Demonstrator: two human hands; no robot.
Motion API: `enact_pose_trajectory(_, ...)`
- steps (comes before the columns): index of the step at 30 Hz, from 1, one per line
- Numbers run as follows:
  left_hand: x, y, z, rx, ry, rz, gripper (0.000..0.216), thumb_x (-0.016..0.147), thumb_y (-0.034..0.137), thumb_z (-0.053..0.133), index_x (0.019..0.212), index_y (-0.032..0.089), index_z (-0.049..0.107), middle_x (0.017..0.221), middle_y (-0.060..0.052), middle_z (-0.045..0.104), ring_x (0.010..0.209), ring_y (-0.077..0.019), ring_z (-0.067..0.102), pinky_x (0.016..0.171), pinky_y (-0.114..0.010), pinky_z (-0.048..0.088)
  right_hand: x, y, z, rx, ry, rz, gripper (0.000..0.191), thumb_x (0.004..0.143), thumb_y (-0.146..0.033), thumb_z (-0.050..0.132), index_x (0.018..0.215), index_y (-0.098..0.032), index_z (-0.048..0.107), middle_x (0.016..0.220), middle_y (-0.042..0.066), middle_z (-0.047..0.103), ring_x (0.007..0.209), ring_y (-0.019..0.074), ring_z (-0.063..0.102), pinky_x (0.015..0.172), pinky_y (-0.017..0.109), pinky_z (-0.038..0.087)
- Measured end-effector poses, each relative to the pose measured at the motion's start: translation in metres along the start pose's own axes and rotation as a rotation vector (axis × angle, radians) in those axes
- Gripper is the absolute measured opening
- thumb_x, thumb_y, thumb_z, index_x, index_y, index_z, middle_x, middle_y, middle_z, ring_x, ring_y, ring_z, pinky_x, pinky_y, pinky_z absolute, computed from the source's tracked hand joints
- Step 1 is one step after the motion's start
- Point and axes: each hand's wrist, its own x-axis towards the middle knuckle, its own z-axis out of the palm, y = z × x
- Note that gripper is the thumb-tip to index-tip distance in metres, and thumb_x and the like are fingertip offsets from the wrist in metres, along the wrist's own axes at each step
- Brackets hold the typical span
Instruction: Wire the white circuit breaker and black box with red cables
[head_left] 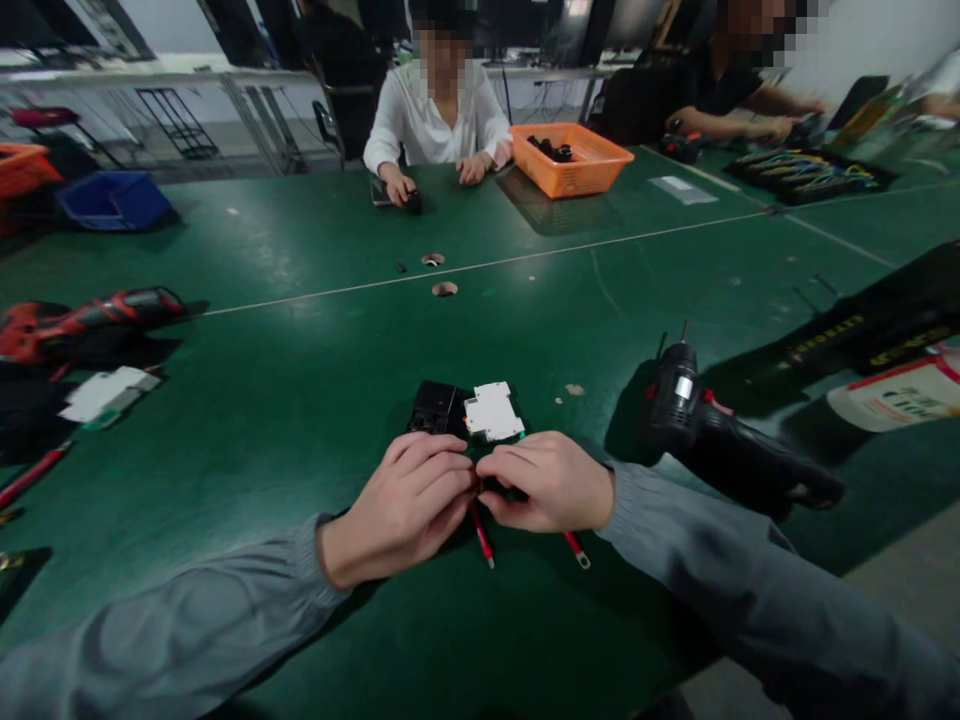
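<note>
My left hand (409,500) and my right hand (546,482) meet close together above the green table, fingertips pinched around something small that they mostly cover. Just beyond them lies a black plastic case (436,403), its near part hidden by my left fingers. A white circuit breaker (493,411) rests flat beside the case, to its right. From under my fingers a red cable (482,537) with a bare metal tip points towards me. Another red cable (576,546) with a ring terminal sticks out below my right wrist.
A black cordless drill (686,410) lies to the right, near a white bottle (896,395). At left are a red power tool (97,318) and another white breaker (112,393). Across the table, a person sits by an orange basket (574,175); a blue bin (112,202) stands far left.
</note>
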Motion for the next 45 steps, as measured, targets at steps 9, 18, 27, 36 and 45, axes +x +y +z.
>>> enact_pose_trajectory(9,-0.0069,0.0002,-0.0041,0.052,0.038,0.066,0.012,0.091,0.015,0.057,0.101,0.019,0.062,0.103,-0.003,0.073,0.110,-0.0210,0.061,0.097,-0.039,0.041,0.0006,-0.0042,0.0021,0.069,-0.003,0.000,0.018,0.096,-0.035,0.055,0.097,-0.018,0.060,0.072,-0.001,0.066,0.058,0.0107,0.059,0.054,0.025,0.042)
enact_pose_trajectory(18,-0.0054,0.0015,-0.0063,0.053,-0.012,0.050,0.008,0.091,0.017,0.056,0.095,0.017,0.062,0.098,-0.005,0.072,0.111,-0.0232,0.060,0.096,-0.040,0.041,0.0003,-0.0059,0.0032,0.074,-0.017,-0.005,0.014,0.095,-0.031,0.056,0.097,-0.018,0.060,0.070,-0.003,0.064,0.056,0.0102,0.057,0.054,0.025,0.040)
enact_pose_trajectory(27,-0.0068,0.0006,-0.0052,0.034,0.016,0.056,0.013,0.092,0.016,0.057,0.104,0.017,0.062,0.103,-0.004,0.072,0.113,-0.0221,0.059,0.097,-0.039,0.040,-0.0013,-0.0032,0.0018,0.110,-0.007,0.030,0.020,0.094,-0.036,0.060,0.100,-0.016,0.060,0.068,-0.004,0.062,0.056,0.0093,0.057,0.054,0.023,0.041)
enact_pose_trajectory(36,-0.0079,-0.0003,-0.0049,0.029,-0.001,0.055,0.014,0.091,0.015,0.058,0.105,0.016,0.061,0.105,-0.004,0.071,0.114,-0.0225,0.058,0.097,-0.039,0.040,-0.0024,-0.0021,0.0040,0.129,0.008,0.029,0.016,0.091,-0.031,0.062,0.099,-0.017,0.059,0.066,-0.006,0.059,0.054,0.0085,0.056,0.053,0.022,0.040)
enact_pose_trajectory(45,-0.0039,0.0024,-0.0063,0.042,-0.030,0.036,0.005,0.092,0.018,0.057,0.092,0.018,0.062,0.096,-0.003,0.072,0.114,-0.0239,0.059,0.097,-0.040,0.040,-0.0036,-0.0031,0.0066,0.127,0.003,0.021,0.012,0.089,-0.024,0.060,0.099,-0.019,0.057,0.064,-0.007,0.059,0.053,0.0082,0.056,0.052,0.022,0.039)
